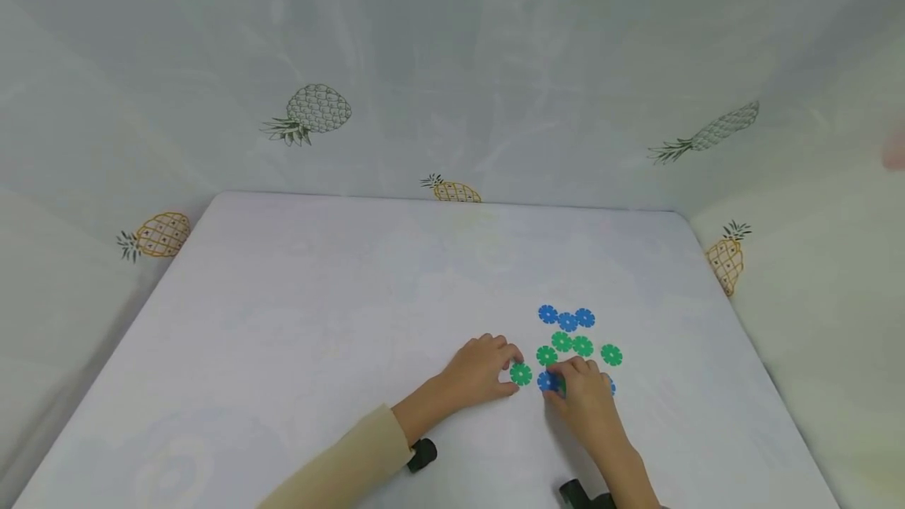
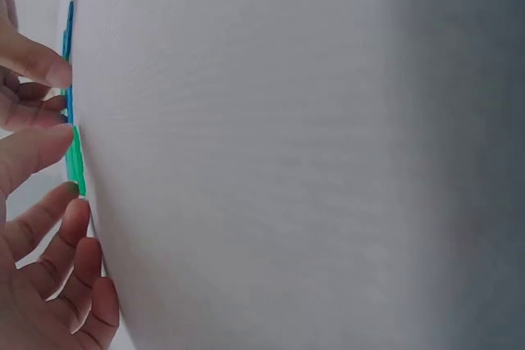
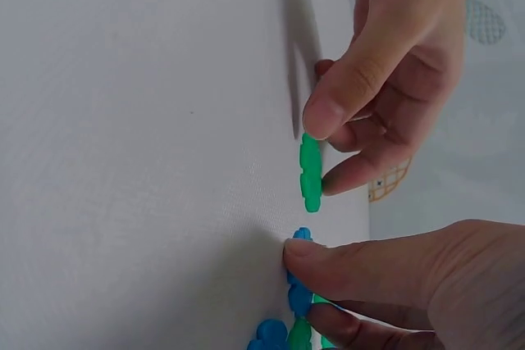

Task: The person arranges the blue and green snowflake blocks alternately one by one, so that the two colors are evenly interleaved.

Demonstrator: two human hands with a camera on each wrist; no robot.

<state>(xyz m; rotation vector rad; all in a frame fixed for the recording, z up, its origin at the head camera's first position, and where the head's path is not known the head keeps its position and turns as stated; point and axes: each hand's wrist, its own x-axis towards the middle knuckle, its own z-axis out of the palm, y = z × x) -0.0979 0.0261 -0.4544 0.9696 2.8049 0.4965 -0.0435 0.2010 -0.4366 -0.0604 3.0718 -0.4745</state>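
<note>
Bordering the tabletop, pineapple-print cloth rises beyond the discs.

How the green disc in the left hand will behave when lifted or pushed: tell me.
The green disc is probably stiff: edge-on in the wrist views, it looks straight in the pinch of the left hand. Being thin, it is likely light. Laid flat, its low, broad shape should slide rather than tip.
</note>
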